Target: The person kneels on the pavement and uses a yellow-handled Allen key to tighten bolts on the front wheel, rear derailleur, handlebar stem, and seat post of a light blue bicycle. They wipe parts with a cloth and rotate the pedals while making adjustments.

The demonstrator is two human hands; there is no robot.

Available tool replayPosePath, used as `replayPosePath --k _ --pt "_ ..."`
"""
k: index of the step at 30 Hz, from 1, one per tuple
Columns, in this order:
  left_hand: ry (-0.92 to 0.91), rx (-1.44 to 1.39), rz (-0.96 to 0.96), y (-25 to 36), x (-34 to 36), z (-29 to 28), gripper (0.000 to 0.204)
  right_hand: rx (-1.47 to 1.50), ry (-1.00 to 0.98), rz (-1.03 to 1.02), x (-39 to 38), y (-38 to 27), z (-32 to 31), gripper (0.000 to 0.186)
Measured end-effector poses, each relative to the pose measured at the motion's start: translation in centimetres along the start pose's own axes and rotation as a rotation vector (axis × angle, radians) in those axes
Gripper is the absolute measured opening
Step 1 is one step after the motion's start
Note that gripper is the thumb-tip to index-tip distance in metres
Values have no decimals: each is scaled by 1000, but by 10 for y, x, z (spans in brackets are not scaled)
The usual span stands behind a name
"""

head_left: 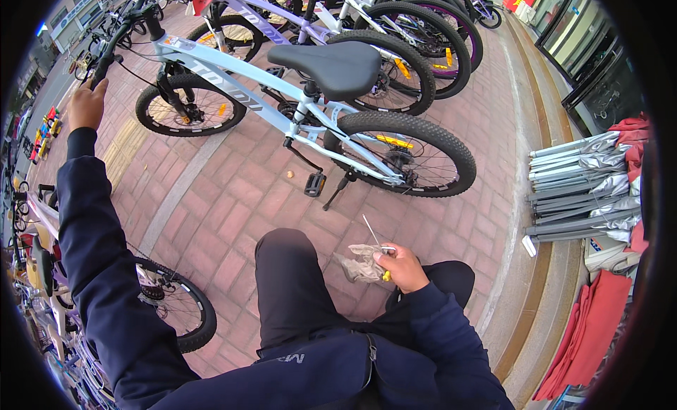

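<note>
My left hand [86, 108] is wrapped round the handlebar grip [103, 70] of a light blue mountain bike [236, 77]. The bike stands on its kickstand [339, 191], with its black saddle [331, 65] toward the middle and its rear wheel [430, 156] to the right. In front of my right knee, my right hand [407, 269] is closed round a crumpled beige rag [361, 264] and a thin tool. The tool's slim metal shaft [370, 228] points up and away, and a yellow end shows below my fingers; it looks like a screwdriver, its handle mostly hidden.
Several parked bikes, among them a purple bike [310, 30], crowd the far side. Another bike's wheel [185, 304] stands close by my left arm. At right, a stone step [541, 290] carries folded canopy frames [585, 188] and red cloth [589, 332]. Red paving [233, 191] lies underneath.
</note>
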State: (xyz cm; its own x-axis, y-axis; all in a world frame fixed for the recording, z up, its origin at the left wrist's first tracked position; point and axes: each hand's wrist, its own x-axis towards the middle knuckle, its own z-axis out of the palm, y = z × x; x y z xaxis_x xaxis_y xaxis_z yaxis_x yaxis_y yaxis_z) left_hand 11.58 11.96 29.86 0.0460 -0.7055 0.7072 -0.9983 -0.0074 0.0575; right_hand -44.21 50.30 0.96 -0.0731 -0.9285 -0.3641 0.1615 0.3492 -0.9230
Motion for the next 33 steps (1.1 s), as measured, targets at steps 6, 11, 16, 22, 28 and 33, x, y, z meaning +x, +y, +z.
replayPosePath --k 6,11,16,22,28,33 --pt "5 -82 55 -9 14 24 44 132 30 4 22 -6 50 24" --pt "-20 -152 92 -12 23 39 41 249 48 42 34 -14 88 25" --pt "-68 -239 132 -7 32 48 37 298 127 8 49 -25 126 19" --pt "-43 -400 196 -2 40 65 37 391 307 -117 77 -62 150 35" --pt "-61 -606 218 6 45 86 37 381 569 -450 107 -116 141 34" --pt "-388 -1167 34 8 39 89 18 402 776 -537 131 -161 136 23"
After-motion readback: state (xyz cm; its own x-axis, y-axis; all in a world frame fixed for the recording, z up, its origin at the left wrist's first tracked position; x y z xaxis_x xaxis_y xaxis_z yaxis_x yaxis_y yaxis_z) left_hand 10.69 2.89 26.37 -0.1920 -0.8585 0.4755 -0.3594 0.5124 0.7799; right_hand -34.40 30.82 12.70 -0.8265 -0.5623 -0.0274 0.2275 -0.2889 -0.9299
